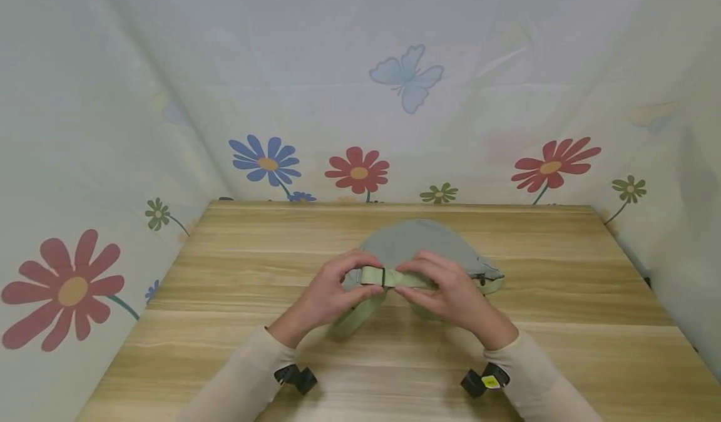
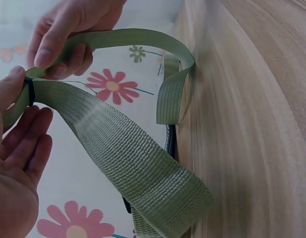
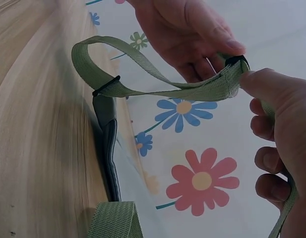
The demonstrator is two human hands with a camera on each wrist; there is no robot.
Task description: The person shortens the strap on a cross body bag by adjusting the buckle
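Observation:
A grey-green waist bag [image 1: 419, 240] lies on the wooden table, its curved side toward the back wall. Raised in front of it is the bag's light green webbing strap [image 1: 414, 279], with a dark slide buckle [image 1: 384, 277] on it. My left hand [image 1: 332, 284] pinches the strap at the buckle between thumb and fingers. Just to the right of the buckle, my right hand [image 1: 450, 290] pinches the strap too. Below the hands the strap hangs in loops toward the table, and in the right wrist view one loop passes through a second dark buckle [image 3: 106, 86] at the bag's end.
The wooden table [image 1: 253, 240] reaches back to a pale curtain [image 1: 315, 46] printed with flowers and a butterfly. Similar cloth hangs at both sides. A small dark camera [image 1: 295, 378] sits on the left wrist, another camera [image 1: 484, 379] on the right.

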